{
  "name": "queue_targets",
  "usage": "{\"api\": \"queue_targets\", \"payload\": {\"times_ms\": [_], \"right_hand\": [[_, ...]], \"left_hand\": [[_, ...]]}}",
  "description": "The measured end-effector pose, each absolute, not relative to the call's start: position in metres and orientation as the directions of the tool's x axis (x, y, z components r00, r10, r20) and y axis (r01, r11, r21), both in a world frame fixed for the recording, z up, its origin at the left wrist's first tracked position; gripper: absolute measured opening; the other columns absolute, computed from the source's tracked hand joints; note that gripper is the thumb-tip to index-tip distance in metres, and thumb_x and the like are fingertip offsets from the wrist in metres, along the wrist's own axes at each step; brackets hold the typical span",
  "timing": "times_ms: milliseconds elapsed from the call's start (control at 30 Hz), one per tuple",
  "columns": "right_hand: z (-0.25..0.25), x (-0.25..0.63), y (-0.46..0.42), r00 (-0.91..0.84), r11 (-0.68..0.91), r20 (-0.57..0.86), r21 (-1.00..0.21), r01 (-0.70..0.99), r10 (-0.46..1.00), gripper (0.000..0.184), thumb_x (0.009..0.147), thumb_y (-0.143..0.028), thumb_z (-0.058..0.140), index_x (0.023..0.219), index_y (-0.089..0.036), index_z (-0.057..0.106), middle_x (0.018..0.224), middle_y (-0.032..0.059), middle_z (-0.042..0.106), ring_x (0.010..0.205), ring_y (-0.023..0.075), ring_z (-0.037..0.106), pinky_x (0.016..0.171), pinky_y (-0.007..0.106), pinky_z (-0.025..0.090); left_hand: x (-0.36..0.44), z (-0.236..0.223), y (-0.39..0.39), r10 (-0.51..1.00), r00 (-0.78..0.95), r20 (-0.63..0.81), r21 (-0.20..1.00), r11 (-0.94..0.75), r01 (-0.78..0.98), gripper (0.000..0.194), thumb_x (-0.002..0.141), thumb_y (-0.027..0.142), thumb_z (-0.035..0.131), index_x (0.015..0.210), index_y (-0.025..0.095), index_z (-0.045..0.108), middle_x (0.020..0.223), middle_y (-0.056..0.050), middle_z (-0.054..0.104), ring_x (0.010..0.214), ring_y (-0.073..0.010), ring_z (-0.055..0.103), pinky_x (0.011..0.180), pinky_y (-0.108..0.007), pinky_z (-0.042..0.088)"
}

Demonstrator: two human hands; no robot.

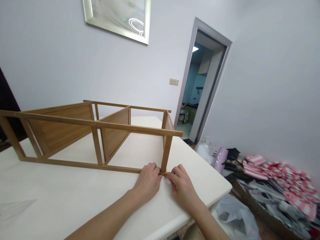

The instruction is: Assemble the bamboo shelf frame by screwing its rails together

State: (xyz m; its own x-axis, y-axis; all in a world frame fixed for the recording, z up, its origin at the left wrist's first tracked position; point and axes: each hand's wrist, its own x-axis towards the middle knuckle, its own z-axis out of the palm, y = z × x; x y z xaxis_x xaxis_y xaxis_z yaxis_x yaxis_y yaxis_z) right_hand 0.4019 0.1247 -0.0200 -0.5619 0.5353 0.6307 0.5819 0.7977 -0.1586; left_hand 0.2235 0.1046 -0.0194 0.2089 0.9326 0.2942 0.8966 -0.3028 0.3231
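A wooden shelf frame (135,128) with slatted-looking panels lies on its side on the white table (200,173). Its lower front rail (82,164) rests along the tabletop. Near the right end of that rail, my left hand (148,180) is closed over the wood with its fingers on top. Just right of it, my right hand (181,185) pinches a tiny metal piece, seemingly a screw (165,177), against the corner where the rail meets an end crosspiece (166,153). The fingertips hide most of this piece. Small screw heads show at other joints.
A clear plastic bag (15,211) lies at the table's left. Beyond the table's right edge are a white plastic bag (237,216), a pink roll (220,159) and a box of shoes and striped slippers (280,200). A doorway (200,83) opens behind, with a person partly visible.
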Motion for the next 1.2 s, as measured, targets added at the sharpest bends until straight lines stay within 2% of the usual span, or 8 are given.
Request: {"api": "queue_targets", "payload": {"times_ms": [267,400,633,1000,1200], "right_hand": [[-0.017,0.401,0.121,-0.59,0.81,0.631,-0.108,0.577,0.504,0.035,0.075,0.013,0.043,0.079,-0.017,0.061,0.081,0.0063,0.05,0.081,0.0211,0.044,0.063,0.033,0.04],[-0.016,0.4,0.12,-0.601,0.806,0.625,-0.077,0.587,0.498,0.033,0.076,0.012,0.043,0.078,-0.017,0.06,0.08,0.0064,0.05,0.08,0.0212,0.042,0.061,0.033,0.039],[-0.016,0.4,0.119,-0.615,0.813,0.632,-0.041,0.581,0.472,0.037,0.076,0.013,0.042,0.087,-0.016,0.061,0.081,0.0063,0.05,0.08,0.0211,0.043,0.062,0.033,0.04],[-0.024,0.406,0.12,-0.539,0.831,0.719,-0.097,0.547,0.439,0.037,0.08,0.01,0.042,0.095,-0.018,0.061,0.088,0.0079,0.051,0.081,0.0213,0.044,0.064,0.033,0.043],[-0.025,0.41,0.12,-0.521,0.855,0.734,-0.16,0.493,0.437,0.031,0.087,0.004,0.045,0.101,-0.019,0.06,0.09,0.0077,0.051,0.084,0.0216,0.046,0.066,0.035,0.045]], "left_hand": [[0.223,-0.027,0.106,0.917,0.211,0.338,0.324,-0.323,0.889,0.017,0.094,0.026,0.047,0.093,0.017,0.06,0.099,-0.009,0.061,0.097,-0.0275,0.055,0.087,-0.042,0.042],[0.222,-0.028,0.107,0.916,0.209,0.344,0.331,-0.326,0.886,0.015,0.094,0.027,0.048,0.093,0.018,0.06,0.098,-0.009,0.061,0.096,-0.0267,0.055,0.087,-0.041,0.042],[0.223,-0.03,0.113,0.917,0.206,0.34,0.314,-0.317,0.895,0.017,0.095,0.016,0.044,0.089,0.017,0.06,0.094,-0.007,0.062,0.093,-0.0251,0.057,0.083,-0.039,0.043],[0.231,-0.035,0.108,0.874,0.21,0.438,0.158,-0.305,0.939,0.024,0.097,0.013,0.034,0.085,0.019,0.055,0.085,-0.008,0.064,0.079,-0.0248,0.057,0.074,-0.04,0.04],[0.233,-0.027,0.1,0.851,0.183,0.493,0.176,-0.303,0.937,0.01,0.093,0.021,0.044,0.088,0.019,0.051,0.086,-0.007,0.062,0.083,-0.0261,0.056,0.081,-0.043,0.039]]}}
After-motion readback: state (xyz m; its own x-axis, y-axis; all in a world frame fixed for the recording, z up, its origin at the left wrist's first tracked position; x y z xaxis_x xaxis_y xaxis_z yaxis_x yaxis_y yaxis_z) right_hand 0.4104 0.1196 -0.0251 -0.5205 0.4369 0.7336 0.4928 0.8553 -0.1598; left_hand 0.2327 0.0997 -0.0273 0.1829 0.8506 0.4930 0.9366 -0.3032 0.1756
